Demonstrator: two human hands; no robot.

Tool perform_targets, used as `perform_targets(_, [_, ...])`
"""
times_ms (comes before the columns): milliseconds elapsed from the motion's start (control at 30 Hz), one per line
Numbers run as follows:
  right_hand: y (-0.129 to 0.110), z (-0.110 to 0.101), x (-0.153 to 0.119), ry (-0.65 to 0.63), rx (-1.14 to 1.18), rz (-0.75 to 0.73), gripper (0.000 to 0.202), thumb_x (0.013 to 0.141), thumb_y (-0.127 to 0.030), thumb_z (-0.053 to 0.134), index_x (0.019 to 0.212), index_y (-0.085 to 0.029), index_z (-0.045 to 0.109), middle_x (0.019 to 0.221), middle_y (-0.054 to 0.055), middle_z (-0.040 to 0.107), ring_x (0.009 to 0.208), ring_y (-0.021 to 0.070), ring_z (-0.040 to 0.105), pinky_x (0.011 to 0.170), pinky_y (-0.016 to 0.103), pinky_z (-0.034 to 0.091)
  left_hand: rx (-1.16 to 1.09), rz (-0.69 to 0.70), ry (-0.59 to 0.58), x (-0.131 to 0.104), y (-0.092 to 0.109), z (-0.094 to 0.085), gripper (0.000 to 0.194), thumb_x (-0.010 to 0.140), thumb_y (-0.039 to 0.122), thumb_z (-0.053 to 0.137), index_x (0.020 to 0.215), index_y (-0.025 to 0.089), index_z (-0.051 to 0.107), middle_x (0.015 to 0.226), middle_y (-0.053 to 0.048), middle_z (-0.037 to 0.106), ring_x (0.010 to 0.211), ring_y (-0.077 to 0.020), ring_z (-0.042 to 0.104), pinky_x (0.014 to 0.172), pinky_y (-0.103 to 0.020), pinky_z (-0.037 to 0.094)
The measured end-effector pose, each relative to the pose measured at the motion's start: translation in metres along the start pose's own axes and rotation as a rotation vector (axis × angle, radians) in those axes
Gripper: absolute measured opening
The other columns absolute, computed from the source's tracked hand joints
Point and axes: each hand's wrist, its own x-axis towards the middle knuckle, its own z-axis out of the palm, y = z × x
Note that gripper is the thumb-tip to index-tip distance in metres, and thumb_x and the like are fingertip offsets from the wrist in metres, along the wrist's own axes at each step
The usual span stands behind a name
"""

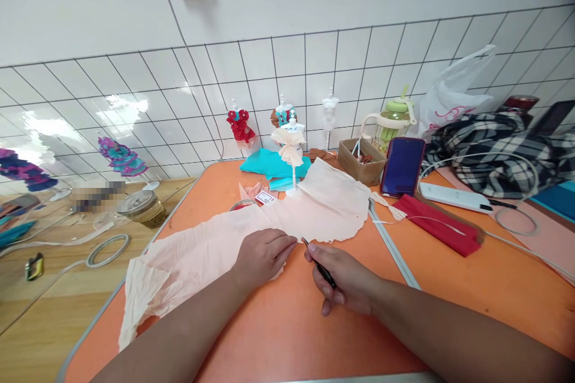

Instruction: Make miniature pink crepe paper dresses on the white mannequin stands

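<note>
A long piece of pale pink crinkled cloth [202, 251] lies across the orange table [278, 335]. My left hand [265, 254] rests on its near edge, fingers together and pinching the cloth edge. Just right of it, my right hand [336, 278] is closed round a small dark tool [324, 274], whose tip meets the cloth edge near my left fingertips. Behind the cloth stands a small white dress form [294, 125] with a cream pleated piece [290, 146] on its front.
Turquoise cloth [263, 163], a cardboard box [359, 161], a phone [403, 166] and a bottle [395, 122] stand or lie at the back. Folded red cloth [442, 224] and a white device [453, 196] are at the right. A tape roll [108, 251] lies on the wooden surface at left.
</note>
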Motion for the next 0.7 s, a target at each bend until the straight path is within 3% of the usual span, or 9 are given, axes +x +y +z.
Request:
perform_targets(167, [0.003,-0.001,0.0,-0.075,0.048,0.106,0.038,0.093,-0.057,0.02,0.097,-0.023,0.037,0.044,-0.006,0.055,0.028,0.0076,0.037,0.043,0.029,0.052,-0.014,-0.025,0.024,0.0,0.0,-0.002,0.013,0.086,0.021,0.055,0.091,0.02,0.067,0.076,-0.001,0.07,0.066,-0.0111,0.064,0.059,-0.021,0.047])
perform_targets(300, [0.006,-0.003,0.002,-0.09,0.026,0.104,0.041,0.092,-0.059,0.018,0.098,-0.023,0.035,0.051,-0.002,0.061,0.031,0.0106,0.047,0.045,0.03,0.052,-0.018,0.02,0.03,0.0,0.003,-0.003,0.014,0.086,0.021,0.054,0.092,0.021,0.067,0.077,0.0,0.071,0.067,-0.0109,0.065,0.059,-0.021,0.048])
perform_targets(700, [0.003,-0.012,0.01,0.026,-0.136,0.0,0.04,0.09,-0.059,0.033,0.098,-0.021,0.044,0.041,-0.012,0.043,0.029,0.0039,0.021,0.041,0.028,0.053,-0.066,0.067,0.012,-0.005,0.007,-0.003,0.017,0.086,0.018,0.053,0.098,0.021,0.065,0.081,0.0,0.072,0.069,-0.0104,0.067,0.062,-0.021,0.05])
